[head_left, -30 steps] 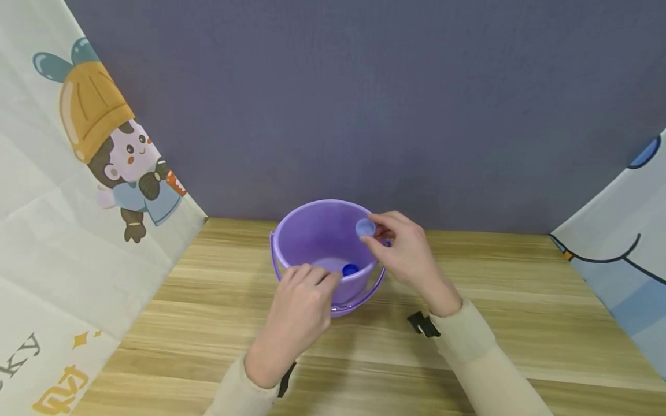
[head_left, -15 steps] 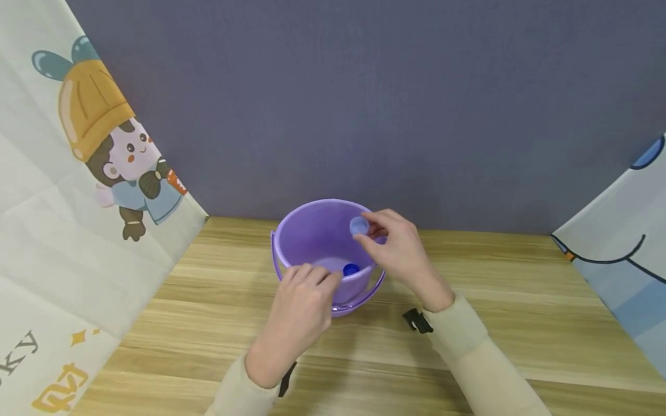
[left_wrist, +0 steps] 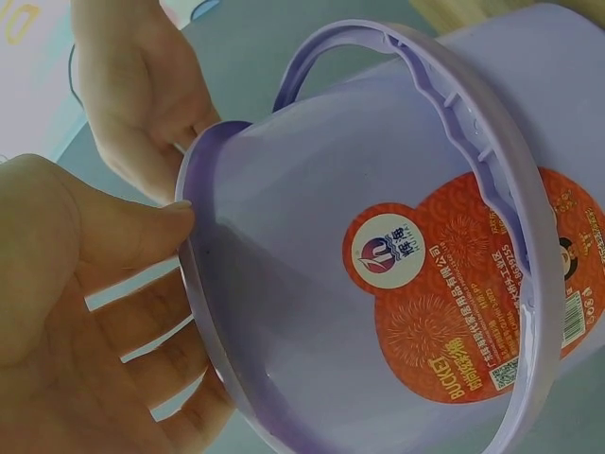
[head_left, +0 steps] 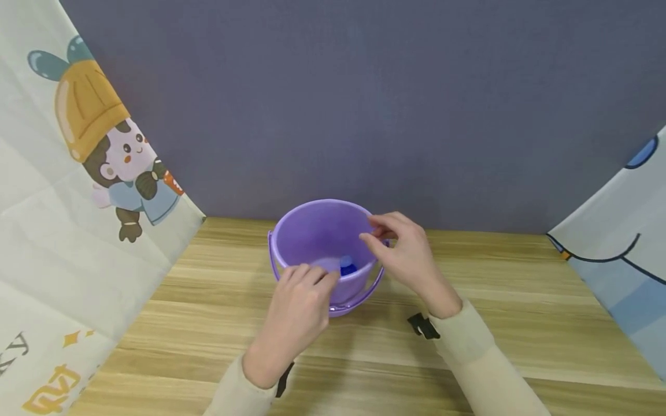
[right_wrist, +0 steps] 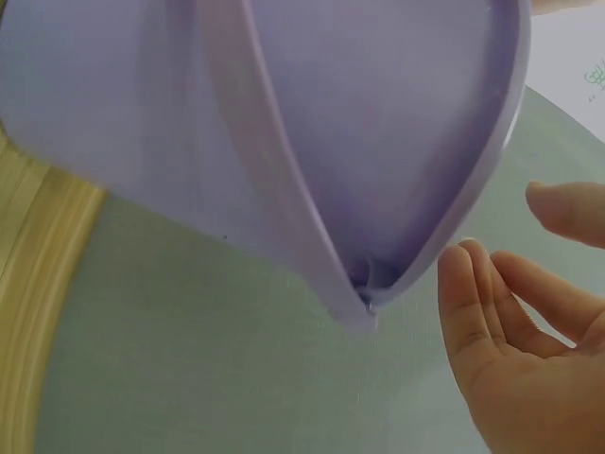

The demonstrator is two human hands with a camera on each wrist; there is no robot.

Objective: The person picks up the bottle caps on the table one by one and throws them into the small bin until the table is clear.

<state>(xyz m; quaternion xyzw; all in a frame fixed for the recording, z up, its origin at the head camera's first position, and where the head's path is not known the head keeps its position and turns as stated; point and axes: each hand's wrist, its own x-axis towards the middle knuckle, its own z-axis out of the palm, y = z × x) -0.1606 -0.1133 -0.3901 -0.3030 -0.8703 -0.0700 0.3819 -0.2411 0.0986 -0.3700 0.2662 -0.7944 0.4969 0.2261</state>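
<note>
A purple plastic bucket [head_left: 325, 231] stands upright on the wooden table, its handle [head_left: 366, 296] hanging down at the front. My left hand [head_left: 302, 300] holds the near rim, and the left wrist view shows the thumb [left_wrist: 142, 232] at the rim's edge with the other fingers on the far side of it. Over the bucket's right rim is my right hand [head_left: 403, 248], with nothing between its parted thumb and fingers. Inside, on the bottom, lie a light blue bottle cap [head_left: 346, 262] and a dark blue one [head_left: 348, 270], overlapping in the head view and partly hidden by the near rim.
A grey panel [head_left: 354, 104] rises behind the bucket at the back edge of the table [head_left: 520, 312]. Printed sheets flank the table, a left sheet [head_left: 47, 242] with a cartoon figure and a right sheet [head_left: 619, 242]. A red label [left_wrist: 454, 303] marks the bucket's side.
The light blue bottle cap has left my right fingers and dropped into the bucket beside the dark blue one. My right hand has drawn back slightly rightward. The left hand keeps its hold.
</note>
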